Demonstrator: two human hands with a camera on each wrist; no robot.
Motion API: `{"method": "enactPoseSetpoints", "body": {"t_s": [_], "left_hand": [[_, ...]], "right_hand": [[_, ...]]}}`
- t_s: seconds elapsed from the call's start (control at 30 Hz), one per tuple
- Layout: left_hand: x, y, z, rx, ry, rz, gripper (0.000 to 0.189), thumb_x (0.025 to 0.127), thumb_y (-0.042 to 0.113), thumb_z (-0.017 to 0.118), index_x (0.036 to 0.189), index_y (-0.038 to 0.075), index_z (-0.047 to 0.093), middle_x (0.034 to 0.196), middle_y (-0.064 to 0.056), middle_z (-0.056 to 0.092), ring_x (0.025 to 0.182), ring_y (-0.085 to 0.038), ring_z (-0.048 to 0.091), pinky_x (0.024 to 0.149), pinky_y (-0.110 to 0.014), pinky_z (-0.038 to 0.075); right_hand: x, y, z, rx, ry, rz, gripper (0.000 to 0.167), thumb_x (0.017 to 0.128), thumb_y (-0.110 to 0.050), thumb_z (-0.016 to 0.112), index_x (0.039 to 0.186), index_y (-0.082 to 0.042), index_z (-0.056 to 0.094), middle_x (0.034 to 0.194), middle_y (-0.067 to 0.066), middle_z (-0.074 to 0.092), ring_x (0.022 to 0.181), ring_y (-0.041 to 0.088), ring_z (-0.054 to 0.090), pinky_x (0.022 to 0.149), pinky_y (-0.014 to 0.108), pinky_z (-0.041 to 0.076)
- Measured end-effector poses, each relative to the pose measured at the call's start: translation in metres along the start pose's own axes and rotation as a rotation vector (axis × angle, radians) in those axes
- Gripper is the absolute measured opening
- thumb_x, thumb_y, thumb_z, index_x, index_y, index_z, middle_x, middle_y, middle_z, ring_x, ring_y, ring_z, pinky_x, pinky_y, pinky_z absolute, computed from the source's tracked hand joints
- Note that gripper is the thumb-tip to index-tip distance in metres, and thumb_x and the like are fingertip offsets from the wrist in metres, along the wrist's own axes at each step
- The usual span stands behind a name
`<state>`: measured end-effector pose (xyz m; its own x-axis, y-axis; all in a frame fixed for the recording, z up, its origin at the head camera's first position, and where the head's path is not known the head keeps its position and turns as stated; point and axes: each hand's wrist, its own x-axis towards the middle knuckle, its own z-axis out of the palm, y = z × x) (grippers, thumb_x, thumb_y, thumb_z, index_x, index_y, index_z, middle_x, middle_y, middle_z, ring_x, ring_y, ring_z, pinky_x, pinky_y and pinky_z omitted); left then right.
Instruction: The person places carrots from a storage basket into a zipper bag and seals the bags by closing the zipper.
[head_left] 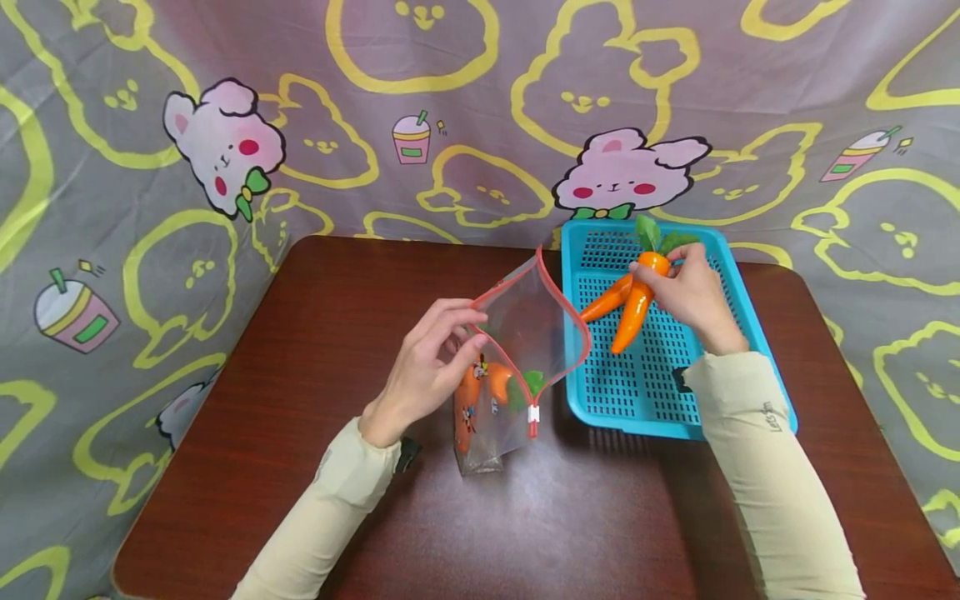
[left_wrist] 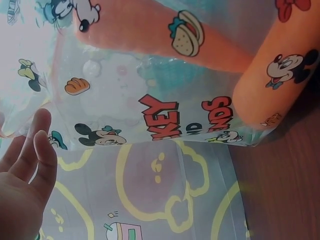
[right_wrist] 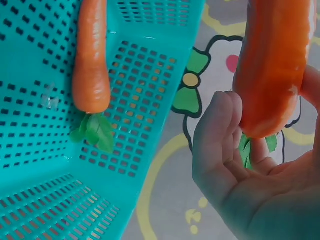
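My right hand (head_left: 693,292) grips an orange toy carrot (head_left: 636,317) by its thick top, just below the green leaves, above the blue basket (head_left: 750,333). In the right wrist view, that carrot fills the upper right, between thumb and fingers. A second carrot (right_wrist: 91,75) with leaves lies in the basket. To the left, a clear zipper bag (head_left: 517,442) stands on the table with its red-edged mouth spread wide. My left hand (head_left: 427,362) holds the bag's left rim between thumb and fingers. Inside the bag are carrots (left_wrist: 280,80), seen through its cartoon-printed side.
The dark brown table (head_left: 322,333) carries the bag and the basket side by side. A white slider (head_left: 533,414) sits at the near end of the bag's red zip. Behind the table hangs a grey patterned cloth (head_left: 480,108).
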<state>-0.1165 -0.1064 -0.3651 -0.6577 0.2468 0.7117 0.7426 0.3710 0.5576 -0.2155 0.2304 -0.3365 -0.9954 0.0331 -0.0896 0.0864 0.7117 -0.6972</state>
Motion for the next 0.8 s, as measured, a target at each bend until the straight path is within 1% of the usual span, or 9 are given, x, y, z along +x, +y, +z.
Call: {"method": "enactPoseSetpoints", "body": {"t_s": [0.1,0.2,0.33,0.5,0.67,0.8], "left_hand": [[0.000,-0.001,0.000,0.000,-0.001,0.001,0.023,0.087,0.004,0.068,0.109,0.002,0.064,0.114,-0.011,0.060,0.073,-0.011,0.058,0.061,-0.019,0.049],[0.000,-0.001,0.001,-0.010,-0.008,0.001,0.020,0.092,0.011,0.064,0.110,0.002,0.063,0.114,-0.010,0.060,0.073,-0.010,0.058,0.061,-0.019,0.049],[0.001,0.000,0.001,-0.020,-0.010,-0.001,0.020,0.095,0.014,0.059,0.111,0.001,0.062,0.113,-0.010,0.060,0.074,-0.011,0.058,0.061,-0.022,0.049],[0.000,0.000,0.001,-0.016,-0.007,0.001,0.020,0.091,0.004,0.061,0.111,0.001,0.062,0.114,-0.011,0.060,0.074,-0.012,0.060,0.059,-0.028,0.051],[0.000,-0.001,0.001,-0.025,-0.009,0.003,0.022,0.089,0.000,0.063,0.111,0.001,0.062,0.112,-0.011,0.061,0.074,-0.013,0.060,0.061,-0.022,0.050],[0.000,-0.002,0.001,-0.032,-0.002,-0.001,0.023,0.088,-0.002,0.064,0.111,0.001,0.063,0.111,-0.010,0.063,0.074,-0.013,0.061,0.061,-0.018,0.049]], "right_hand": [[-0.001,-0.002,-0.001,0.029,0.000,-0.006,0.086,0.085,-0.067,0.053,0.130,0.001,0.026,0.105,0.022,0.054,0.066,0.021,0.060,0.060,0.026,0.052],[-0.003,-0.005,-0.001,0.053,-0.002,-0.006,0.086,0.085,-0.068,0.053,0.129,0.001,0.027,0.107,0.022,0.053,0.067,0.021,0.059,0.060,0.025,0.052],[-0.004,-0.007,-0.001,0.122,-0.010,-0.007,0.083,0.086,-0.064,0.055,0.130,0.001,0.028,0.108,0.019,0.052,0.066,0.016,0.058,0.061,0.021,0.052],[-0.004,-0.011,-0.001,0.229,-0.017,-0.019,0.077,0.089,-0.055,0.059,0.131,0.001,0.028,0.108,0.018,0.051,0.066,0.010,0.061,0.063,0.017,0.054],[-0.006,-0.015,-0.002,0.285,-0.023,-0.026,0.073,0.091,-0.052,0.058,0.131,0.001,0.028,0.113,0.019,0.051,0.067,0.007,0.065,0.064,0.019,0.056],[-0.009,-0.019,-0.002,0.317,-0.022,-0.033,0.071,0.091,-0.051,0.058,0.130,0.001,0.029,0.118,0.020,0.050,0.071,0.007,0.064,0.066,0.019,0.056]]}}
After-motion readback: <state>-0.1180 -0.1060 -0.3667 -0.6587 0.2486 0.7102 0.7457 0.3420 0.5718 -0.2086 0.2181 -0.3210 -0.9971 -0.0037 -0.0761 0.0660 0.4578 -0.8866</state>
